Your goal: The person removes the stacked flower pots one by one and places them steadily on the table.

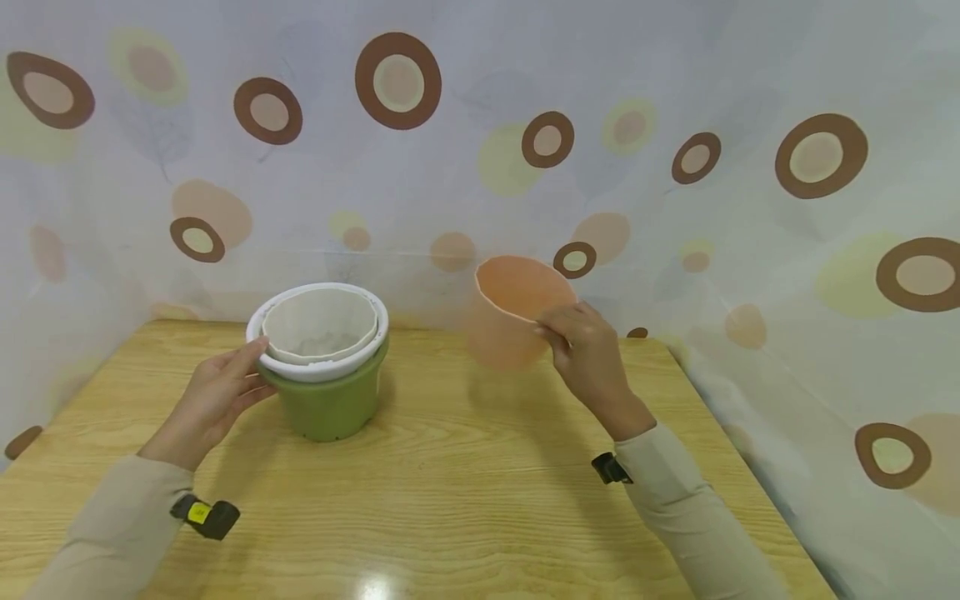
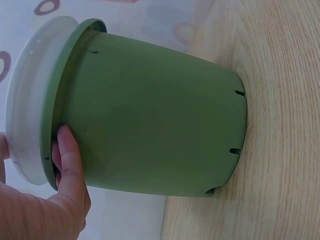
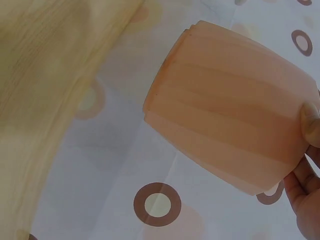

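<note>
A green flower pot [image 1: 330,410] stands upright on the table at left centre, with a white pot [image 1: 318,372] nested in it. Inside the white one sits a cream pot [image 1: 318,321] with a faceted rim. My left hand [image 1: 213,404] grips the near left side of this stack; in the left wrist view its fingers [image 2: 71,160] lie under the green rim and the thumb is at the white rim. To the right, my right hand [image 1: 588,354] pinches the rim of an orange flower pot [image 3: 225,105], thumb outside. That pot is tilted and held up off the table.
The wooden table [image 1: 450,500] carries the stack near its back left part. Behind it and along the sides hangs a white sheet [image 1: 465,183] patterned with brown and orange circles. Each wrist wears a small black camera.
</note>
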